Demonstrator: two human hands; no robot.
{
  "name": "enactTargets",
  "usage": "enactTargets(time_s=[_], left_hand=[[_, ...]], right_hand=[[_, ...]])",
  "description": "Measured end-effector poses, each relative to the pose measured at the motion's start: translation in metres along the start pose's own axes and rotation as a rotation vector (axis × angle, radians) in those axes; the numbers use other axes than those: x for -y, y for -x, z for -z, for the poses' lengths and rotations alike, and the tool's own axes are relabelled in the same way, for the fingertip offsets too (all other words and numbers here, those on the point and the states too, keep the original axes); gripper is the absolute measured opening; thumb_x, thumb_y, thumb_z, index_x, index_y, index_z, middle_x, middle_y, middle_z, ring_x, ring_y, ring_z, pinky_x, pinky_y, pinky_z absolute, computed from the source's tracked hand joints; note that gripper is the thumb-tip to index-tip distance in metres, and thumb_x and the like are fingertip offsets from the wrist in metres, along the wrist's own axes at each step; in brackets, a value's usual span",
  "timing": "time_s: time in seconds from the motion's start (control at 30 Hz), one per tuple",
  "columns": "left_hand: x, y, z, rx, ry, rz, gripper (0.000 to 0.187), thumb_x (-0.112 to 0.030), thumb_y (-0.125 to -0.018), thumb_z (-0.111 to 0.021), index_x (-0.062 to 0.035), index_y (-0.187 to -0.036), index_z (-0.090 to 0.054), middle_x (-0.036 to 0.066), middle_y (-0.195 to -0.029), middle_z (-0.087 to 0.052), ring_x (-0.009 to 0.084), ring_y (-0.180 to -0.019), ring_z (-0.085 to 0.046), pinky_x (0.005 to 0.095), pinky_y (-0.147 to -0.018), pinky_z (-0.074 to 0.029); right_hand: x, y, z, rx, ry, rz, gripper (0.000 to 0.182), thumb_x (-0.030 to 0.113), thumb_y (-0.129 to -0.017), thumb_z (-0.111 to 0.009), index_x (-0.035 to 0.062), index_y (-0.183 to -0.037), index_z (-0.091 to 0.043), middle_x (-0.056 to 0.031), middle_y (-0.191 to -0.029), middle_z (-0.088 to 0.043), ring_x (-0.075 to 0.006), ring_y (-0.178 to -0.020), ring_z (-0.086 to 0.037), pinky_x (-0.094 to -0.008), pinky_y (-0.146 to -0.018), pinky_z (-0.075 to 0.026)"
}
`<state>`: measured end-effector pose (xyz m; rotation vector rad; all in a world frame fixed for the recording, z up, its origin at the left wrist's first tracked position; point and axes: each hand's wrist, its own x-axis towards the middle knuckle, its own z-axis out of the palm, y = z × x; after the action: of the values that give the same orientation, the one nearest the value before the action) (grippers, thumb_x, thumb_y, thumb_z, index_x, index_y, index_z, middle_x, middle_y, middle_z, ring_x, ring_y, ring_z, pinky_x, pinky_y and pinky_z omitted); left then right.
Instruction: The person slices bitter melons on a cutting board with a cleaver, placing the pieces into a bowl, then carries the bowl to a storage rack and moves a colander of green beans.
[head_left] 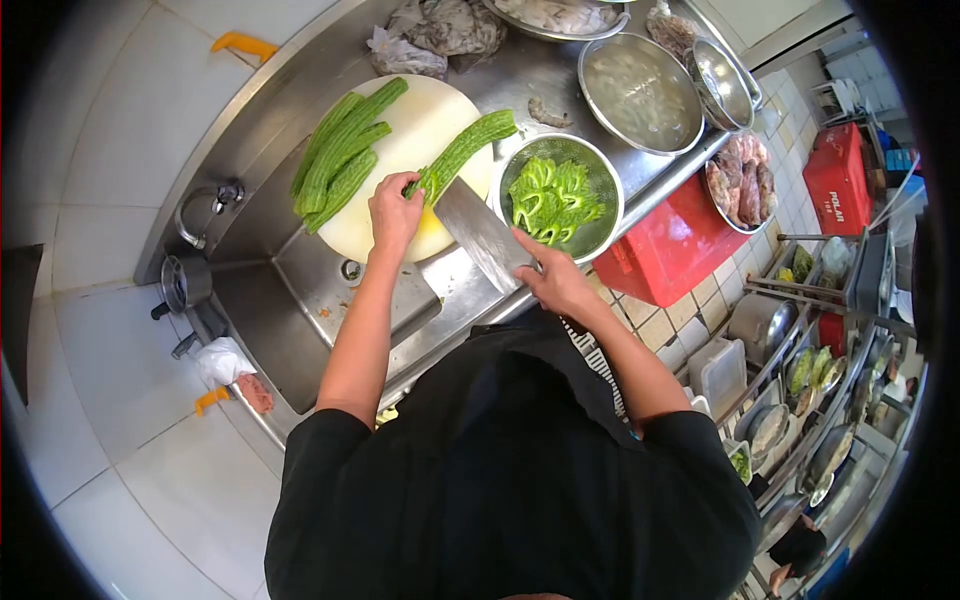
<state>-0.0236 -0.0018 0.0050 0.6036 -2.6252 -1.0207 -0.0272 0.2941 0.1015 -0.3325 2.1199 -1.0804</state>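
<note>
Near its stem end, a long ridged green gourd (468, 152) is gripped by my left hand (396, 212) over the round white cutting board (425, 110). My right hand (556, 275) holds a broad cleaver (480, 235) by its handle end, the blade slanting up to the gourd beside my left fingers. Several more ridged gourds (345, 150) lie together on the board's left side. Right of the board, a perforated metal colander (608, 178) holds cut green pieces (553, 200).
A steel sink (270, 320) with a faucet (205, 205) lies left. Behind stand a bowl of cloudy water (642, 92), plastic bags (440, 35) and a loose shrimp (548, 114). A red cooler (655, 245) and a bowl of meat (741, 182) are right.
</note>
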Motion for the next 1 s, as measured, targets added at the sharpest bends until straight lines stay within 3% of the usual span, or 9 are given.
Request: enactTargets(time_s=[0.07,0.17,0.37,0.47,0.57,0.73,0.8,0.93,1.0], left_hand=[[0.002,-0.003,-0.008,-0.013,0.071,-0.063,0.023,-0.015,-0.082,-0.080,-0.0084,-0.104,-0.077,0.009,-0.114,-0.074,0.0311,-0.108,-0.067,0.0407,-0.093,-0.054],[-0.005,-0.004,-0.009,-0.019,0.037,-0.117,0.024,-0.016,-0.082,-0.080,-0.0085,-0.105,-0.077,0.009,-0.112,-0.075,0.0306,-0.107,-0.068,0.0415,-0.094,-0.054],[-0.009,-0.007,-0.010,-0.004,0.002,-0.072,0.022,-0.017,-0.082,-0.080,-0.0087,-0.102,-0.079,0.009,-0.109,-0.077,0.0303,-0.100,-0.070,0.0418,-0.090,-0.055],[-0.014,-0.008,-0.008,0.021,-0.016,-0.036,0.021,-0.017,-0.081,-0.081,-0.0093,-0.100,-0.080,0.010,-0.109,-0.077,0.0303,-0.098,-0.070,0.0420,-0.088,-0.055],[-0.010,-0.009,-0.008,0.010,-0.035,-0.066,0.022,-0.016,-0.081,-0.081,-0.0065,-0.101,-0.080,0.013,-0.105,-0.077,0.0296,-0.095,-0.073,0.0376,-0.089,-0.057],[-0.008,-0.007,-0.008,-0.050,-0.027,-0.077,0.021,-0.015,-0.081,-0.081,-0.0057,-0.101,-0.079,0.014,-0.106,-0.077,0.0300,-0.095,-0.073,0.0382,-0.090,-0.057],[-0.007,-0.007,-0.007,-0.044,-0.023,-0.059,0.022,-0.014,-0.082,-0.080,-0.0057,-0.103,-0.079,0.014,-0.107,-0.076,0.0305,-0.097,-0.072,0.0383,-0.091,-0.056],[-0.002,-0.013,-0.016,-0.021,0.026,-0.111,0.027,-0.015,-0.082,-0.080,-0.0085,-0.107,-0.077,0.010,-0.114,-0.074,0.0301,-0.103,-0.070,0.0419,-0.094,-0.053],[-0.002,-0.014,-0.021,-0.019,0.044,-0.144,0.027,-0.015,-0.081,-0.080,-0.0097,-0.108,-0.077,0.008,-0.116,-0.074,0.0300,-0.104,-0.068,0.0434,-0.094,-0.053]], right_hand=[[-0.024,-0.012,-0.008,-0.195,0.030,0.222,0.064,0.016,-0.095,-0.065,0.0148,-0.156,-0.046,-0.0307,-0.095,-0.071,-0.0473,-0.094,-0.069,-0.0482,-0.089,-0.052],[0.008,-0.035,0.006,-0.196,0.071,0.085,0.067,0.017,-0.094,-0.068,0.0150,-0.157,-0.045,-0.0329,-0.111,-0.070,-0.0434,-0.107,-0.070,-0.0436,-0.092,-0.053],[0.022,-0.070,0.001,-0.239,0.125,0.095,0.065,0.020,-0.094,-0.067,0.0147,-0.156,-0.046,-0.0330,-0.108,-0.070,-0.0466,-0.103,-0.069,-0.0486,-0.093,-0.053],[0.023,-0.090,-0.009,-0.285,0.154,0.150,0.067,0.018,-0.094,-0.064,0.0183,-0.157,-0.044,-0.0307,-0.097,-0.071,-0.0495,-0.095,-0.067,-0.0540,-0.089,-0.053],[0.019,-0.109,-0.023,-0.288,0.089,0.157,0.066,0.018,-0.094,-0.064,0.0179,-0.157,-0.045,-0.0310,-0.100,-0.071,-0.0492,-0.098,-0.067,-0.0538,-0.089,-0.052],[-0.027,-0.045,-0.032,-0.166,0.031,0.200,0.066,0.016,-0.094,-0.069,0.0141,-0.156,-0.046,-0.0318,-0.103,-0.071,-0.0458,-0.100,-0.070,-0.0452,-0.088,-0.054],[-0.015,-0.012,-0.010,-0.056,-0.004,0.052,0.066,0.016,-0.094,-0.068,0.0117,-0.156,-0.046,-0.0328,-0.109,-0.070,-0.0467,-0.103,-0.069,-0.0466,-0.092,-0.053],[-0.014,-0.009,0.003,-0.178,0.055,0.193,0.065,0.012,-0.094,-0.068,0.0108,-0.156,-0.046,-0.0330,-0.114,-0.069,-0.0477,-0.108,-0.067,-0.0485,-0.094,-0.052],[-0.006,-0.024,0.009,-0.211,0.053,0.124,0.065,0.015,-0.094,-0.067,0.0138,-0.156,-0.047,-0.0330,-0.111,-0.069,-0.0475,-0.108,-0.067,-0.0479,-0.094,-0.052]])
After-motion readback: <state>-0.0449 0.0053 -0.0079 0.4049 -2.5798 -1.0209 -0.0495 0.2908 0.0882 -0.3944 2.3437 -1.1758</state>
